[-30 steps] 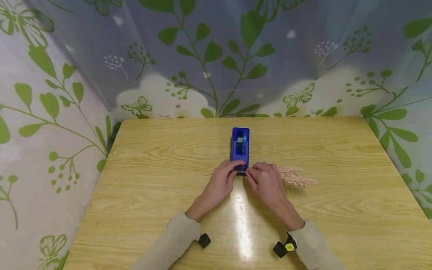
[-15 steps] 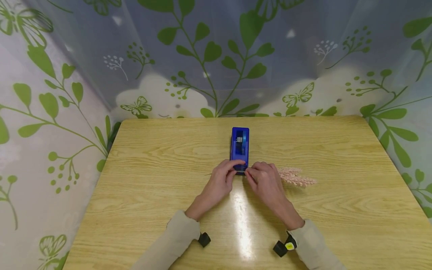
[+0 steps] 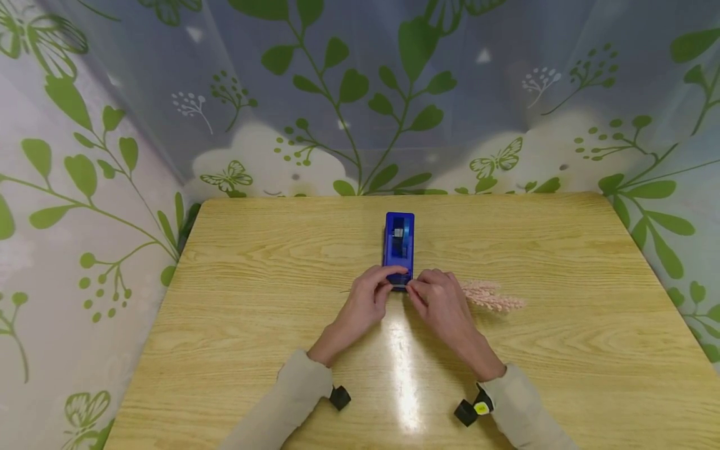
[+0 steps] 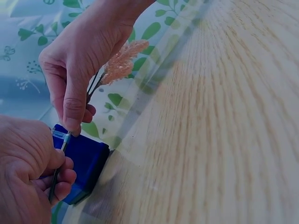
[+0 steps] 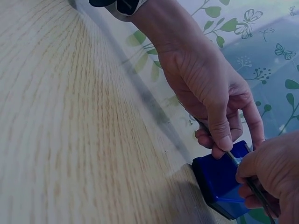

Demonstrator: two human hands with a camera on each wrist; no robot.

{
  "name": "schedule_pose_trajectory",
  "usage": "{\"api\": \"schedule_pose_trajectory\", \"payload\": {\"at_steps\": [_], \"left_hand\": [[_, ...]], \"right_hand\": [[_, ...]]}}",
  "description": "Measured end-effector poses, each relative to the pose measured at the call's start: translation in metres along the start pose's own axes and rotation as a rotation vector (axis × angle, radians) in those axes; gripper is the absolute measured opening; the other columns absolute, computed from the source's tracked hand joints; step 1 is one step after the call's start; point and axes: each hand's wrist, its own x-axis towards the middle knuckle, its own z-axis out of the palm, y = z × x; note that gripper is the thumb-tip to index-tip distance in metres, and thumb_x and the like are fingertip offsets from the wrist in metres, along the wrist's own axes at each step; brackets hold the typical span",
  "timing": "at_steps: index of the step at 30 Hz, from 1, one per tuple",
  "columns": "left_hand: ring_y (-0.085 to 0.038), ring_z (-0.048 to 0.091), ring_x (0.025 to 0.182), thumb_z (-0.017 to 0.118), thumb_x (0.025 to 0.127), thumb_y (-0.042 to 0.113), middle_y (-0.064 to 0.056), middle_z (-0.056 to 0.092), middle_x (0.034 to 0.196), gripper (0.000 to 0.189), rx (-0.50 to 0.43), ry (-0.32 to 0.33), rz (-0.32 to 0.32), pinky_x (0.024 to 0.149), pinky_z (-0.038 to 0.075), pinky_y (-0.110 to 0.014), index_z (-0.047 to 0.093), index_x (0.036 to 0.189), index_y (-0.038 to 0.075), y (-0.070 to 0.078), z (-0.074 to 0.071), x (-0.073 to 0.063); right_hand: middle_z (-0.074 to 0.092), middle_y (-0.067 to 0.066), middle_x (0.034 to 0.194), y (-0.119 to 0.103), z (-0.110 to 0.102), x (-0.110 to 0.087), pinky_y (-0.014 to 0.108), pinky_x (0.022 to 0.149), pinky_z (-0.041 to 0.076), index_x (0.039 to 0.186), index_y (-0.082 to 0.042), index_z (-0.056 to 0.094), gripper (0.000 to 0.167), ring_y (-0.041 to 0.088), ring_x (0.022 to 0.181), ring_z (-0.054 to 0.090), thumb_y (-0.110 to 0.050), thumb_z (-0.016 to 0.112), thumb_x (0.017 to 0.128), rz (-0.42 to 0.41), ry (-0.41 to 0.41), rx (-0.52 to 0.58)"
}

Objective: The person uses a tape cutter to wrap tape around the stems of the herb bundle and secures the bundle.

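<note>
A blue tape dispenser [image 3: 400,240] stands on the table, its front end between the hands. Above that end both hands hold thin dark flower stems [image 4: 55,183] crosswise. My left hand [image 3: 365,300] pinches the stems from the left, one finger reaching over the dispenser. From the right, my right hand [image 3: 444,303] pinches them with thumb and fingers close to the left fingertips. Pink dried flower heads [image 3: 492,296] stick out beyond the right hand. In the left wrist view a small strip of clear tape [image 4: 59,134] shows at the stems; fingers hide part of it.
The wood-grain table [image 3: 270,250] spreads on all sides of the hands. A leaf-patterned curtain [image 3: 360,94] hangs along the back and both sides. Black wrist cameras [image 3: 340,398] sit below each cuff.
Both hands stay over the front of the dispenser, with the stems still pinched. Only a very slight shift of the whole view shows.
</note>
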Motion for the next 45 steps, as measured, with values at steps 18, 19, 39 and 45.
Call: {"api": "schedule_pose_trajectory", "payload": {"at_steps": [18,19,39,45], "left_hand": [[-0.018,0.063,0.085,0.057,0.098,-0.016,-0.009,0.068,0.109,0.048,0.017,0.003,-0.003,0.069,0.052,-0.026,0.067,0.136,0.011,0.0009,-0.0006,0.0008],[-0.019,0.063,0.084,0.057,0.098,-0.016,-0.01,0.068,0.109,0.048,0.017,0.004,-0.003,0.069,0.052,-0.026,0.067,0.136,0.011,0.0006,-0.0005,0.0008],[-0.02,0.064,0.083,0.059,0.097,-0.015,-0.01,0.069,0.102,0.047,0.06,0.025,0.04,0.07,0.053,-0.026,0.066,0.136,0.011,-0.0013,0.0001,-0.0009],[-0.024,0.066,0.081,0.061,0.098,-0.013,-0.012,0.068,0.097,0.045,0.044,0.043,0.052,0.068,0.053,-0.026,0.065,0.137,0.008,-0.001,0.0001,-0.0003]], "right_hand": [[0.07,0.008,0.078,0.003,0.001,0.0002,0.037,0.061,0.047,0.084,0.0,0.08,0.005,0.022,0.066,0.063,-0.003,0.082,0.087,-0.016,-0.023,0.021],[0.07,0.008,0.078,0.003,0.001,0.0002,0.036,0.061,0.047,0.084,0.0,0.08,0.005,0.021,0.066,0.063,-0.003,0.082,0.087,-0.016,-0.026,0.022],[0.071,0.007,0.079,0.0053,0.002,-0.0012,0.038,0.063,0.05,0.086,-0.002,0.081,0.006,0.021,0.067,0.065,-0.002,0.086,0.083,-0.003,-0.024,0.034],[0.072,0.006,0.084,0.0055,-0.0002,-0.0021,0.036,0.062,0.052,0.088,-0.004,0.081,0.005,0.019,0.067,0.066,-0.001,0.084,0.086,0.053,-0.045,0.074]]}}
